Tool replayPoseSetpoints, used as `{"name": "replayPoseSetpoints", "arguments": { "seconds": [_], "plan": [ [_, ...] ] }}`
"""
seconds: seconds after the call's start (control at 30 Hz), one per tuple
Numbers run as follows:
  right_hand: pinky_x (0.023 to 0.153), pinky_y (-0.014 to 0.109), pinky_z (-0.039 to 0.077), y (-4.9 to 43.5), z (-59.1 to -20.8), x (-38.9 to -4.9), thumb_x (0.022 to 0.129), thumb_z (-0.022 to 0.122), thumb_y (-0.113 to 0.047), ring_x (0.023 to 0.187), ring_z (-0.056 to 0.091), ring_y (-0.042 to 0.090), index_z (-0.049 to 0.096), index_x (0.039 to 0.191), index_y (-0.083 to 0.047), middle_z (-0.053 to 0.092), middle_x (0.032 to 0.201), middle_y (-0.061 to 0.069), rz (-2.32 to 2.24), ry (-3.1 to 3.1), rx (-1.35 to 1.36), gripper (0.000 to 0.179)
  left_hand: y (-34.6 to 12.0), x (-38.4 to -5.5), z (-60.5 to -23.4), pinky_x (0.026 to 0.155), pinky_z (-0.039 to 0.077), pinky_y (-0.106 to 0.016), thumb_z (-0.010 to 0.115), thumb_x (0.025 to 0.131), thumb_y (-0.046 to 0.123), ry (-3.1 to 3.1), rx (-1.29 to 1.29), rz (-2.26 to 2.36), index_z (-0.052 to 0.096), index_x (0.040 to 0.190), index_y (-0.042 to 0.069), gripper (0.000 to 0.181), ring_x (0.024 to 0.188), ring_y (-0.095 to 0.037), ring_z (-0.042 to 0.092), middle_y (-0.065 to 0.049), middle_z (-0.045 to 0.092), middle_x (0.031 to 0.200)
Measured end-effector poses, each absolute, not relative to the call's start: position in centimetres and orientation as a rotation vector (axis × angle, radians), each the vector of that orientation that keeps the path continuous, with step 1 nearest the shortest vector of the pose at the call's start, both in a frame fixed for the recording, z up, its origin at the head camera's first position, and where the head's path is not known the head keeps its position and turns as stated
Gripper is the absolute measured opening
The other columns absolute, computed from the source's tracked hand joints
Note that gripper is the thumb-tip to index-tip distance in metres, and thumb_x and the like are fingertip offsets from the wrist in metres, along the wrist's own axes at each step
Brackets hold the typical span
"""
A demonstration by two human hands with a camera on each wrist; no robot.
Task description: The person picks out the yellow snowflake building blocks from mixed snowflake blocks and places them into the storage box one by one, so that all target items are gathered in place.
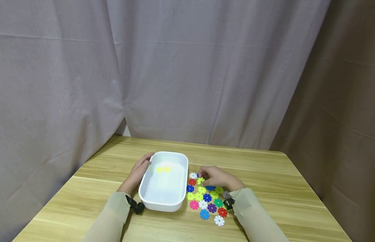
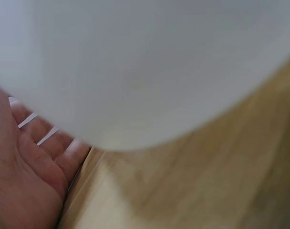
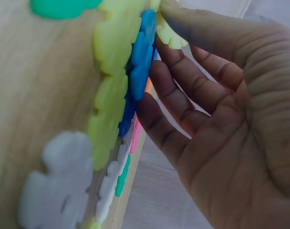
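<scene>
My left hand (image 1: pixel 139 172) holds the white plastic tray (image 1: pixel 163 205) at its left side, its fingers along the outer wall in the left wrist view. Two yellow snowflake discs (image 1: pixel 167 169) lie inside, toward the tray's far end. To the right of the tray, my right hand (image 1: pixel 219 177) is over a spread of colourful notched snowflake discs. In the right wrist view its thumb and fingers pinch a yellow snowflake disc (image 3: pixel 171 34). The other fingertips are close to a blue disc (image 3: pixel 142 55). Part of the spread is hidden under the right hand.
Loose discs in several colours, among them a pink disc (image 1: pixel 194 205), a purple disc (image 1: pixel 212 208) and a white disc (image 1: pixel 219 220), lie on the wooden table (image 1: pixel 260 164). Grey curtains (image 1: pixel 187 84) hang behind and at both sides.
</scene>
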State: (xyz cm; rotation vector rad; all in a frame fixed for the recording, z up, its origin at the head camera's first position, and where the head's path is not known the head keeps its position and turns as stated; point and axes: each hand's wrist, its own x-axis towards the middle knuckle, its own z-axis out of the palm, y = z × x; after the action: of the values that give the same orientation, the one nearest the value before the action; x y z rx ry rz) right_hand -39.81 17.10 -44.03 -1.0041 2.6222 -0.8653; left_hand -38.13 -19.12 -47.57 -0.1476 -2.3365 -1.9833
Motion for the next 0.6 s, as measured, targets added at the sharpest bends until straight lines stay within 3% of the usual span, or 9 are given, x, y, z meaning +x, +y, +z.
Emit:
{"name": "replayPoseSetpoints", "arguments": {
  "seconds": [0.6],
  "plan": [
    [0.071,0.031,0.055,16.0,-42.1,-40.3,0.094,0.070,-0.012,0.085,0.061,0.014,0.061,0.109,-0.014,0.065,0.094,-0.005,-1.026,2.682,-1.153,0.017,-19.1,-38.2,-47.6,0.115,0.035,-0.050,0.041,0.103,0.025,-2.354,-0.148,-1.955,0.046,0.150,0.022,0.048,0.143,-0.031,0.038,-0.008,0.039,0.158]
  ]
}}
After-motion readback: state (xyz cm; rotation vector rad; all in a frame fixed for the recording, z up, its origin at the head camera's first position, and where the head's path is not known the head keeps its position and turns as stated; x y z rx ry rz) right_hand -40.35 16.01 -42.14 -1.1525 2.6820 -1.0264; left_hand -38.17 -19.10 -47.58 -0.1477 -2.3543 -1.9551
